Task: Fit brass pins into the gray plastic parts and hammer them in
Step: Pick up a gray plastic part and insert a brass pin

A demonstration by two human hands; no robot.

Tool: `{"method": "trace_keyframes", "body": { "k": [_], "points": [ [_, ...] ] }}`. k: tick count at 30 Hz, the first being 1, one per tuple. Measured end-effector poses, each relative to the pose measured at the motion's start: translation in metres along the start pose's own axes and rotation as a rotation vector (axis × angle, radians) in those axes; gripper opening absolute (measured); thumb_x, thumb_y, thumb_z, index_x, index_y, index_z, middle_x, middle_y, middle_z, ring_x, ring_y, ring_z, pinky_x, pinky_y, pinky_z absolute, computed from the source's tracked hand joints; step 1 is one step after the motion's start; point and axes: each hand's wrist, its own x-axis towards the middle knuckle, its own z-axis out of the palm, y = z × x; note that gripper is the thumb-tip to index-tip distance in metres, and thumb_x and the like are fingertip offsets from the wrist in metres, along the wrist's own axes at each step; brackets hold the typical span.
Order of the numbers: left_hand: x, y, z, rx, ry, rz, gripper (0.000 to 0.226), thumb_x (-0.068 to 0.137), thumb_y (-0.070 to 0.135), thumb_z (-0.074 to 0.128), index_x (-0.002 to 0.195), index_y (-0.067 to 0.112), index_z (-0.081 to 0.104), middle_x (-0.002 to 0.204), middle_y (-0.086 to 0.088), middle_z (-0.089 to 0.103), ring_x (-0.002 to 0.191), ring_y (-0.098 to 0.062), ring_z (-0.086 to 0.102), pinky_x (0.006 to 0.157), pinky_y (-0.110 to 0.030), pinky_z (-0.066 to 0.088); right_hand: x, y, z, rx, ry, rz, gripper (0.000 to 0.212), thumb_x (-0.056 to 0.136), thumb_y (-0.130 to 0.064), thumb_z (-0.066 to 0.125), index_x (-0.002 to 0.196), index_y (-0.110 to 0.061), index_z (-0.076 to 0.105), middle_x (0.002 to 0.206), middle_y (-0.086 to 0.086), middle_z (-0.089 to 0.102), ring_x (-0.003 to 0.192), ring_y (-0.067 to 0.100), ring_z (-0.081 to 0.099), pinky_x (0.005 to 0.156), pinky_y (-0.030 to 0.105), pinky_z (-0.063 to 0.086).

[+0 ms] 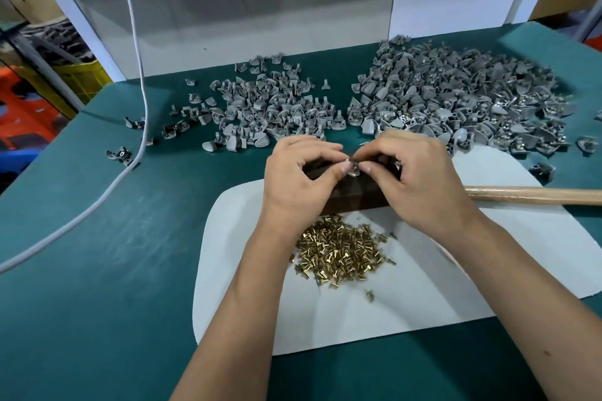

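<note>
My left hand (301,177) and my right hand (413,179) meet over a dark block (353,197), and both pinch one small gray plastic part (353,168) between thumb and fingertips. Whether a pin sits in that part is hidden by my fingers. A heap of brass pins (342,254) lies on the white pad (488,270) just below my wrists. A wooden hammer handle (534,195) lies to the right, its head hidden behind my right hand. Two heaps of gray plastic parts sit beyond my hands: a left heap (267,104) and a larger right heap (462,94).
The green table mat (97,270) carries everything. A white cable (136,75) runs down from the top left and across the mat to the left edge. Stray gray parts (119,153) lie near it. White panels (456,0) stand at the back.
</note>
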Motion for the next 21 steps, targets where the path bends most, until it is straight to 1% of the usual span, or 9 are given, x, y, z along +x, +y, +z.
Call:
{"method": "trace_keyframes", "body": {
  "k": [2, 6, 12, 14, 16, 18, 19, 20, 21],
  "points": [
    [-0.002, -0.002, 0.001, -0.001, -0.009, -0.011, 0.007, 0.08, 0.017, 0.086, 0.084, 0.02, 0.083, 0.099, 0.01, 0.077, 0.115, -0.008, 0.058, 0.102, -0.022, 0.042, -0.001, 0.0, -0.001, -0.003, -0.01, -0.001, 0.01, 0.089, -0.009, 0.075, 0.097, -0.014, 0.079, 0.092, -0.006, 0.072, 0.09, 0.009, 0.065, 0.087, 0.031, 0.053],
    [-0.002, -0.004, 0.001, -0.052, -0.026, -0.041, 0.006, 0.08, 0.013, 0.086, 0.084, 0.017, 0.083, 0.102, 0.008, 0.077, 0.113, -0.007, 0.06, 0.103, -0.022, 0.041, -0.001, -0.001, -0.001, 0.007, -0.015, 0.015, 0.009, 0.09, -0.011, 0.075, 0.097, -0.015, 0.08, 0.092, -0.007, 0.072, 0.091, 0.007, 0.065, 0.088, 0.03, 0.053],
    [-0.002, -0.001, 0.001, -0.08, -0.009, 0.023, 0.008, 0.081, 0.01, 0.084, 0.088, 0.013, 0.082, 0.099, 0.006, 0.078, 0.111, -0.012, 0.063, 0.101, -0.024, 0.046, -0.002, -0.004, -0.001, -0.004, 0.001, 0.014, 0.007, 0.087, -0.013, 0.078, 0.094, -0.014, 0.08, 0.09, -0.006, 0.072, 0.088, 0.009, 0.065, 0.086, 0.029, 0.052],
    [-0.003, 0.0, 0.002, -0.097, -0.018, 0.02, 0.008, 0.083, 0.011, 0.083, 0.091, 0.013, 0.082, 0.098, 0.006, 0.078, 0.11, -0.015, 0.064, 0.1, -0.03, 0.049, -0.002, -0.004, 0.0, -0.007, 0.021, 0.017, 0.007, 0.087, -0.012, 0.078, 0.093, -0.014, 0.08, 0.089, -0.005, 0.072, 0.085, 0.009, 0.065, 0.084, 0.028, 0.052],
    [-0.004, 0.002, 0.002, -0.118, 0.012, 0.0, 0.007, 0.087, 0.016, 0.08, 0.094, 0.016, 0.082, 0.095, 0.007, 0.078, 0.102, -0.016, 0.068, 0.093, -0.04, 0.054, -0.002, -0.005, 0.0, -0.01, 0.068, 0.026, 0.007, 0.087, -0.01, 0.078, 0.092, -0.014, 0.079, 0.087, -0.005, 0.072, 0.083, 0.009, 0.064, 0.082, 0.025, 0.051],
    [-0.004, 0.004, -0.001, -0.157, 0.11, -0.013, 0.009, 0.093, 0.019, 0.075, 0.096, 0.014, 0.081, 0.091, 0.004, 0.078, 0.09, -0.017, 0.072, 0.08, -0.044, 0.059, -0.002, -0.005, 0.0, 0.01, 0.124, 0.033, 0.007, 0.087, -0.009, 0.077, 0.092, -0.013, 0.079, 0.087, -0.005, 0.071, 0.083, 0.008, 0.063, 0.08, 0.021, 0.05],
    [-0.003, 0.005, -0.003, -0.226, 0.138, -0.037, 0.012, 0.096, 0.019, 0.071, 0.098, 0.012, 0.08, 0.089, 0.0, 0.078, 0.082, -0.019, 0.073, 0.071, -0.044, 0.061, -0.002, -0.006, -0.001, 0.027, 0.149, 0.034, 0.007, 0.087, -0.008, 0.077, 0.093, -0.012, 0.079, 0.088, -0.006, 0.07, 0.083, 0.008, 0.063, 0.08, 0.02, 0.049],
    [-0.002, 0.007, -0.007, -0.332, 0.125, -0.083, 0.013, 0.098, 0.018, 0.068, 0.1, 0.011, 0.079, 0.088, -0.004, 0.078, 0.076, -0.022, 0.074, 0.063, -0.042, 0.062, -0.003, -0.007, -0.001, 0.043, 0.17, 0.031, 0.008, 0.087, -0.008, 0.077, 0.094, -0.012, 0.079, 0.088, -0.006, 0.07, 0.084, 0.007, 0.063, 0.08, 0.018, 0.049],
    [-0.001, 0.01, -0.01, -0.449, 0.074, -0.142, 0.013, 0.099, 0.017, 0.065, 0.101, 0.011, 0.078, 0.088, -0.007, 0.078, 0.071, -0.023, 0.073, 0.058, -0.037, 0.062, -0.003, -0.008, -0.001, 0.057, 0.19, 0.025, 0.008, 0.087, -0.009, 0.077, 0.094, -0.012, 0.079, 0.089, -0.006, 0.07, 0.085, 0.006, 0.064, 0.081, 0.017, 0.048]
  ]
}}
